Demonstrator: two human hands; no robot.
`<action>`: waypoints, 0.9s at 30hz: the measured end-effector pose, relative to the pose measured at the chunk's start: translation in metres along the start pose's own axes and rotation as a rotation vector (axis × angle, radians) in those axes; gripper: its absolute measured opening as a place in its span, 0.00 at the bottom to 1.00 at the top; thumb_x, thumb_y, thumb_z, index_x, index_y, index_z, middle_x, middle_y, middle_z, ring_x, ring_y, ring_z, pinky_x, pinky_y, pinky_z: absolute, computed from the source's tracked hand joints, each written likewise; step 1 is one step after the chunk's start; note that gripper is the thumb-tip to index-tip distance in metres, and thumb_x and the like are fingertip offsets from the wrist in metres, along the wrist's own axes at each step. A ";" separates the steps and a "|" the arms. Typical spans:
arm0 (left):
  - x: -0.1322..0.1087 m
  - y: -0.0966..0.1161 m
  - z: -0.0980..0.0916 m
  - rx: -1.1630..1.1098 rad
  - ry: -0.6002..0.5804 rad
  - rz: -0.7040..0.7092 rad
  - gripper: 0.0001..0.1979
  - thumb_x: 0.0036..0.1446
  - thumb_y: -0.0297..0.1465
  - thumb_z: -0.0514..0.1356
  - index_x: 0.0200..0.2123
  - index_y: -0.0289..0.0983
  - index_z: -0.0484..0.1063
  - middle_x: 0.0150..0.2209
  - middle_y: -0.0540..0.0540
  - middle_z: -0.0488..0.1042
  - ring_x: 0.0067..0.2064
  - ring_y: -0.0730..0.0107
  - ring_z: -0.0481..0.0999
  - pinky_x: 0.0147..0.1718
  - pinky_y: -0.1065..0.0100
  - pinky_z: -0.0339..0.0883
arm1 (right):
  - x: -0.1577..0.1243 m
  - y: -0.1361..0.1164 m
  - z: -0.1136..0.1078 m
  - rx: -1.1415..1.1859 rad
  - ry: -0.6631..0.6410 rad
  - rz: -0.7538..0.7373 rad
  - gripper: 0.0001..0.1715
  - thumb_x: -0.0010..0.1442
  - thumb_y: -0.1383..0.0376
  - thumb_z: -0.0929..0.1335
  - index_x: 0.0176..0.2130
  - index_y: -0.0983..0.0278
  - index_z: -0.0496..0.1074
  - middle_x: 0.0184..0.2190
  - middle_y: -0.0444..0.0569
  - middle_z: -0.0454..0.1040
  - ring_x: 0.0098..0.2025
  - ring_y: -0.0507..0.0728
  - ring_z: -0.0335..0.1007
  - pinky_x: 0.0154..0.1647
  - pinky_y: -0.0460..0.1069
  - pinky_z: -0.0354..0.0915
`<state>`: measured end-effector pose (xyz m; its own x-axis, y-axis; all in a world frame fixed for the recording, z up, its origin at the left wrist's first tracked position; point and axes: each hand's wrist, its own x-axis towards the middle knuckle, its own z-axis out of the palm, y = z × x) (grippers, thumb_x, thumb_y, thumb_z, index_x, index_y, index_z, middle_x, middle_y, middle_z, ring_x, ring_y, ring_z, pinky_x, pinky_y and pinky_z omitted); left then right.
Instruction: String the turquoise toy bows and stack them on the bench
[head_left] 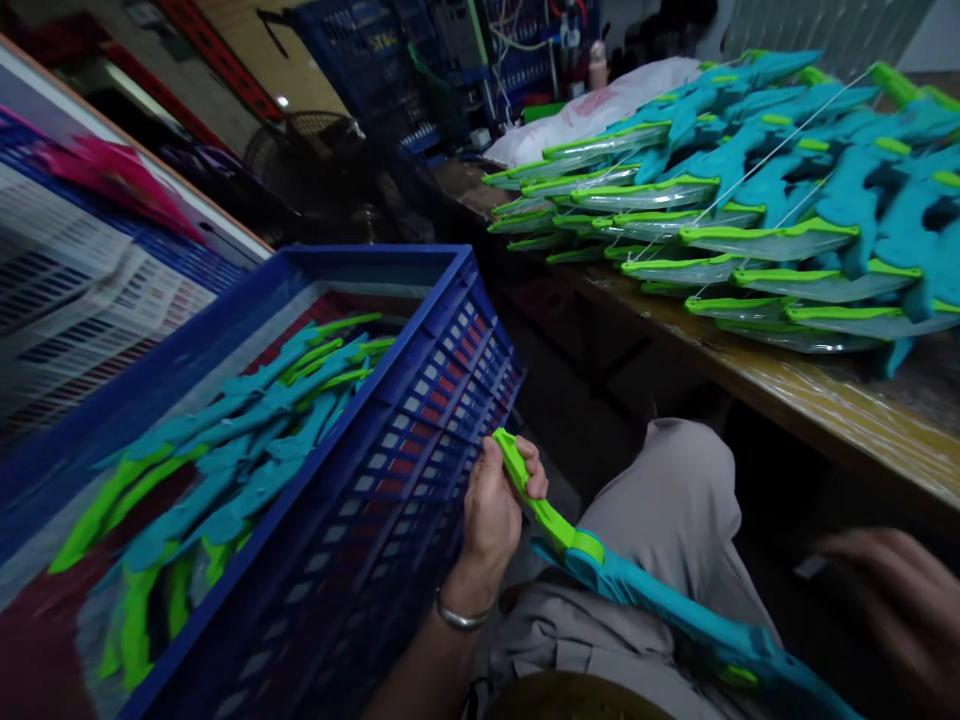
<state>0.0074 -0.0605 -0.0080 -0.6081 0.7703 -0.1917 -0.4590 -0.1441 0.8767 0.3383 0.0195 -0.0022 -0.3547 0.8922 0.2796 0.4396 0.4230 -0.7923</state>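
My left hand [495, 500], with a metal band at the wrist, is closed round the lime-green limb of a plastic toy bow [637, 575]. The bow's teal body slants down to the right across my lap, and its far end runs out at the bottom edge. At the right, my right hand [892, 590] is smeared by motion, apart from the bow. A small pale thing [808, 567] shows at its fingertips, too blurred to name.
On my left, a blue plastic crate [375, 440] holds several teal-and-green bow pieces [247, 430]. Strung bows [780, 190] are stacked on the wooden table [847, 400] at right. Beyond are a white sack [592, 115], a fan [307, 170] and more blue crates [382, 70].
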 end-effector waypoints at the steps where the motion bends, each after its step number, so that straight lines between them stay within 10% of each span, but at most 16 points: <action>1: -0.004 0.003 0.005 0.021 -0.002 0.027 0.29 0.53 0.58 0.67 0.29 0.35 0.74 0.23 0.53 0.69 0.19 0.76 0.66 0.21 0.71 0.62 | 0.008 -0.012 0.013 0.026 -0.045 -0.043 0.12 0.69 0.55 0.67 0.38 0.51 0.81 0.34 0.54 0.77 0.33 0.59 0.77 0.29 0.54 0.69; 11: -0.027 0.015 0.017 -0.175 -0.301 0.146 0.29 0.61 0.59 0.59 0.26 0.38 0.66 0.20 0.53 0.64 0.17 0.76 0.59 0.18 0.72 0.57 | 0.064 -0.143 0.127 0.485 -0.148 -0.279 0.11 0.71 0.74 0.63 0.38 0.63 0.70 0.34 0.45 0.69 0.33 0.49 0.68 0.35 0.43 0.66; 27: -0.030 0.015 0.005 -0.215 -0.220 0.049 0.33 0.50 0.61 0.64 0.20 0.39 0.58 0.21 0.53 0.49 0.23 0.70 0.57 0.21 0.69 0.57 | 0.043 -0.155 0.156 0.334 -0.169 -0.471 0.08 0.74 0.70 0.59 0.43 0.62 0.65 0.33 0.44 0.62 0.30 0.50 0.61 0.27 0.44 0.61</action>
<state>0.0222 -0.0832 0.0130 -0.4886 0.8720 -0.0308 -0.5735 -0.2944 0.7645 0.1258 -0.0322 0.0477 -0.5863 0.5722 0.5735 -0.0699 0.6695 -0.7395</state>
